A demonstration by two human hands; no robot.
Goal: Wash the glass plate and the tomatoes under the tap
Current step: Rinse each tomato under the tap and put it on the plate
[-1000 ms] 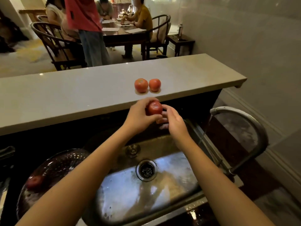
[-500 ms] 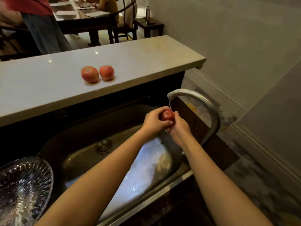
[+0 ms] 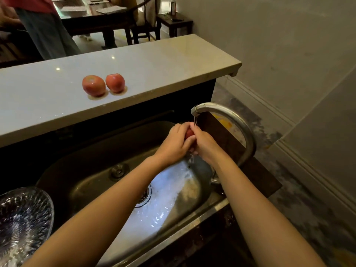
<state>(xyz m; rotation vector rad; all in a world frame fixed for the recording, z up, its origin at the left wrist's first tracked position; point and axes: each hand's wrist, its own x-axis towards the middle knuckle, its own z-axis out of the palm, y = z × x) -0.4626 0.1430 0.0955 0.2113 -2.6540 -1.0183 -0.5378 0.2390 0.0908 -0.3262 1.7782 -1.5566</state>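
1. Plain grey wall (image 3: pixel 269 35) ran along the right side, with a stepped skirting board (image 3: pixel 265 105) at its foot.
2. Floor (image 3: pixel 289 180) below it was dark and mottled, stone-like.
3. Pale raised ledge (image 3: pixel 154 60) crossed the frame and showed small ceiling-light reflections.
4. Behind it were a dark wooden dining table (image 3: pixel 92 22) carrying papers, a dark chair (image 3: pixel 142 26), and a small side table (image 3: pixel 177 22) with a bottle (image 3: pixel 173 5).
5. A standing person's legs (image 3: pixel 46 35) were at upper left.
6. Lighting was dim and warm.
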